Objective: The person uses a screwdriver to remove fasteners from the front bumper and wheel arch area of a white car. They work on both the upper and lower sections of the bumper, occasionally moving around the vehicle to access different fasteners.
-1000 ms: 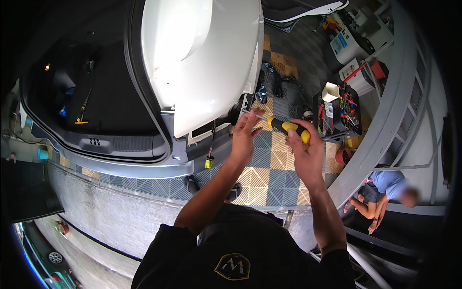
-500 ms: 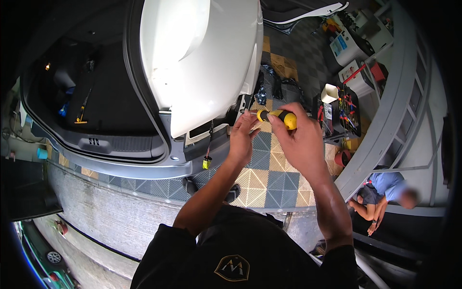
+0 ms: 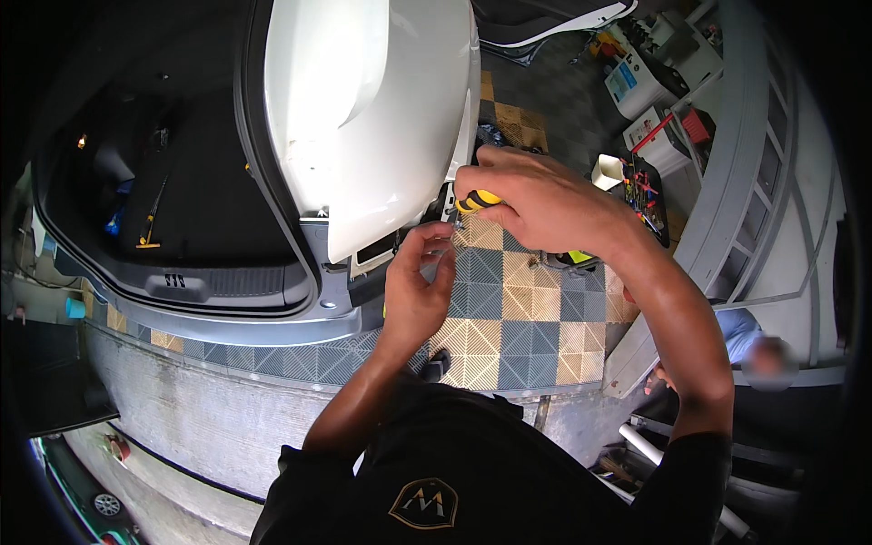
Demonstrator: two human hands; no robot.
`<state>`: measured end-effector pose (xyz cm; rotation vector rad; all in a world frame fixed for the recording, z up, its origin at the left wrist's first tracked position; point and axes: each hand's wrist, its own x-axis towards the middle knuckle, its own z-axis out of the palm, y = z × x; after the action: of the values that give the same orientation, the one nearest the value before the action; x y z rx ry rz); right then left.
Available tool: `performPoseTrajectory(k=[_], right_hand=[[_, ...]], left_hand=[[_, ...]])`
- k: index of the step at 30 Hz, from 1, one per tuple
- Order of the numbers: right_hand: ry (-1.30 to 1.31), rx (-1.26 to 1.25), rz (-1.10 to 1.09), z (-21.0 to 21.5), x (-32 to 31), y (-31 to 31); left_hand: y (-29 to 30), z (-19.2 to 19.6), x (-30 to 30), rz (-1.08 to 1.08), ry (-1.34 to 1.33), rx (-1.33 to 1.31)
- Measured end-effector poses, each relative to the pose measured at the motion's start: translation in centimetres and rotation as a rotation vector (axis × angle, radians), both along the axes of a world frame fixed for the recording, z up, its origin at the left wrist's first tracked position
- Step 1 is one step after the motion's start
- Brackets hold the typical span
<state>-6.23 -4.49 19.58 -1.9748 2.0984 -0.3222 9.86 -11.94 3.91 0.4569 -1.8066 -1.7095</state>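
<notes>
My right hand (image 3: 554, 204) is closed around a yellow-and-black screwdriver handle (image 3: 479, 201) beside the rear corner of a white car body panel (image 3: 413, 118). The screwdriver's tip end points down toward the fingers of my left hand (image 3: 420, 282). That hand is held just below, fingers bent and the thumb apart from them, with nothing plainly between them. Behind these fingers, an opening with a light-coloured frame (image 3: 371, 258) shows under the panel's lower edge. My right hand hides part of the panel's side edge.
The car's open cargo area (image 3: 204, 182) is at left, a yellow-and-black tool (image 3: 150, 227) inside. Patterned floor tiles (image 3: 477, 350) lie below my hands. At right stand a tool tray (image 3: 647, 204), a cream container (image 3: 607, 172) and white boxes (image 3: 640, 86). Another person (image 3: 740, 336) is at far right.
My right hand has turned over, bringing the screwdriver left against the panel's edge, handle uppermost. My left hand has moved slightly left and down, away from the tool's tip. The view has shifted.
</notes>
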Motion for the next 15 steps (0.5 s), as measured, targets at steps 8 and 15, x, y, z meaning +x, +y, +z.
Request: performPoseTrajectory(k=[8, 15], right_hand=[[0.349, -0.07, -0.048, -0.1, 2.9, -0.2], [0.442, -0.158, -0.468, -2.5, 4.1, 0.2]], left_hand=[[-2.2, 0.5, -6.0, 0.051, 0.2, -0.309], [-1.3, -0.5, -6.8, 0.219, 0.085, -0.35]])
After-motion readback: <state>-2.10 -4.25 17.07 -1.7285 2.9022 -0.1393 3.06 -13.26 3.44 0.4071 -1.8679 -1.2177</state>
